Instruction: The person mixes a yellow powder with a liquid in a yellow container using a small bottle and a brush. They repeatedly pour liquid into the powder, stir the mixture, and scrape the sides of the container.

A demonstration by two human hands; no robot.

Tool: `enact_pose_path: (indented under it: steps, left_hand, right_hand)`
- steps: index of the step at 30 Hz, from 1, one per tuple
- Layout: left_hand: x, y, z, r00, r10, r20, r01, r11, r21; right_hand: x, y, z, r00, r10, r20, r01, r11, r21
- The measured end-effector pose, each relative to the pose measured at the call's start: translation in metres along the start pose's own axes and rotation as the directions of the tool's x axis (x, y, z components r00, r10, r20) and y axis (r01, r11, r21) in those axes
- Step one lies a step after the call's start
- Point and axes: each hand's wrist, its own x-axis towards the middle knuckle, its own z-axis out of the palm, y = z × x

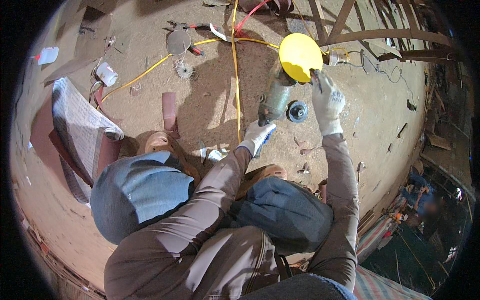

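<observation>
The gloved left hand curls round the near end of a scuffed, cylindrical power tool over the gritty floor; the gloved right hand pinches the flat, round yellow disc's rim at its far end.

One wide fisheye looks down from head height at the nearby floor
</observation>
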Motion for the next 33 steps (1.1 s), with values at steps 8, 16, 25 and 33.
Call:
enact_pose_path:
  steps: [8,16,25,33]
  left_hand:
    - [0.001,-0.001,0.003,0.999,0.039,-0.029,-0.038,0.998,0.06]
    - [0.004,-0.003,0.004,0.998,0.039,-0.041,-0.037,0.998,0.047]
    - [0.007,-0.007,0.004,0.998,0.035,-0.044,-0.032,0.997,0.075]
    - [0.006,-0.01,0.004,0.997,0.053,-0.052,-0.048,0.995,0.085]
  right_hand:
    - [0.026,0.002,0.009,0.986,-0.07,0.15,0.109,0.956,-0.272]
    - [0.028,0.014,0.028,0.979,-0.153,0.138,0.19,0.928,-0.319]
    - [0.053,0.0,0.031,0.973,-0.188,0.134,0.223,0.918,-0.328]
    - [0.05,-0.008,0.027,0.967,-0.23,0.11,0.255,0.896,-0.363]
